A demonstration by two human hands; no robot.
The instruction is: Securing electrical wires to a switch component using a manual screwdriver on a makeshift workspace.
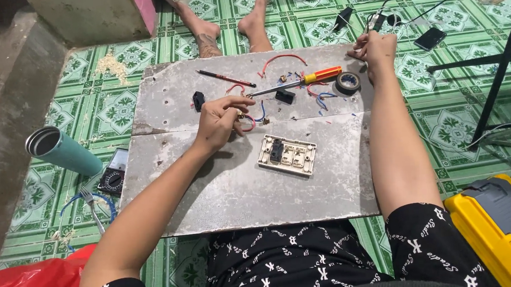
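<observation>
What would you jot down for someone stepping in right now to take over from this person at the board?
Left hand: pinching a small part with red and blue wires over the grey board.
Right hand: closed at the board's far right corner, by the black tape roll; what it grips cannot be seen.
Screwdriver with the orange handle lies on the board, beside loose wire pieces. A black switch module lies apart.
White switch plate lies mid-board with one black module fitted; its other slots look unfilled.
</observation>
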